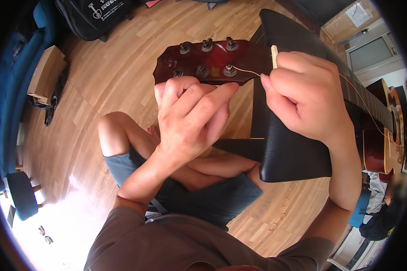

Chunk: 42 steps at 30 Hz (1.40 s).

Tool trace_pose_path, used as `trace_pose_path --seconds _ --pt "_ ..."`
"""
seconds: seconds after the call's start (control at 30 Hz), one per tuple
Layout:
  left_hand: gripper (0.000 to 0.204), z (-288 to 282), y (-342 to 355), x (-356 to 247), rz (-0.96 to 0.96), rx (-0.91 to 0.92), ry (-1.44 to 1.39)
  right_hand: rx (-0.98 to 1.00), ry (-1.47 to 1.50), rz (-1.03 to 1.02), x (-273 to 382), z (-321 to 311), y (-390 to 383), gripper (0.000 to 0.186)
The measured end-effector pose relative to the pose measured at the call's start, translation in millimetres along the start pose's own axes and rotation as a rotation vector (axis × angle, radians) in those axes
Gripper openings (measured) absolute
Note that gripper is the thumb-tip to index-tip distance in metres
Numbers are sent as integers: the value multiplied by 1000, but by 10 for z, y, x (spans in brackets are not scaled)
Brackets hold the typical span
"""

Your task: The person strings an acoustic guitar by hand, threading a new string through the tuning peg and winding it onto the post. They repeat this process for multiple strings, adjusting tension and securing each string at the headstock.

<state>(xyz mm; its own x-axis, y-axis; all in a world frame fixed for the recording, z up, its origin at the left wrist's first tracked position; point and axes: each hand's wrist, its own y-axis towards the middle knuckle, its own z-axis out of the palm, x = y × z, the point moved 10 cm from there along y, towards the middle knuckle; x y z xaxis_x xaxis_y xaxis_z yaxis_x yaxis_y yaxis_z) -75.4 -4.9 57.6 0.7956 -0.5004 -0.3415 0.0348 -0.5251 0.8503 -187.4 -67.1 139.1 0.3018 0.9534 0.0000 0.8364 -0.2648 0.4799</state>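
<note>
A dark red guitar headstock (247,49) lies across the upper middle, with several black tuning posts. A thin copper-coloured string (246,71) runs from the near-side post closest to the nut (274,56) toward my right hand (303,92). That hand is closed beside the nut, pinching the string between thumb and fingertips. Along the headstock's near edge, my left hand (185,113) has its fingers curled, with the index finger stretched toward the strung post. They appear to grip a tuning peg there, mostly hidden by the fingers. Past my right hand, the string loops loosely over the neck (364,95).
A black padded bench (294,153) supports the neck. The guitar's body (375,151) is at the far right, near clothes (380,217). A cardboard box (47,74) and blue sofa (7,104) stand left. A black bag (88,18) sits at the back on the wooden floor (77,113).
</note>
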Motion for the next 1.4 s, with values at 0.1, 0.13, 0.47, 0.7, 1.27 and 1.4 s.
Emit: trace_pose_path --seconds 0.1,0.13,0.47,0.7,1.27,1.4 --pt "41 15 -15 54 20 59 -22 31 -7 29 -9 21 -16 34" --pt "41 13 -19 56 28 78 -17 48 -17 37 -7 32 -23 34" --pt "35 -7 -51 107 3 -7 -66 69 -17 51 -12 35 -29 33" --pt "37 48 13 -34 19 28 20 22 3 38 -27 8 -34 32" --pt "35 -7 -25 30 71 -81 -37 -42 9 26 -50 -39 -54 35" --pt "35 9 -25 18 61 -123 -47 -41 12 31 -61 -45 -55 34"
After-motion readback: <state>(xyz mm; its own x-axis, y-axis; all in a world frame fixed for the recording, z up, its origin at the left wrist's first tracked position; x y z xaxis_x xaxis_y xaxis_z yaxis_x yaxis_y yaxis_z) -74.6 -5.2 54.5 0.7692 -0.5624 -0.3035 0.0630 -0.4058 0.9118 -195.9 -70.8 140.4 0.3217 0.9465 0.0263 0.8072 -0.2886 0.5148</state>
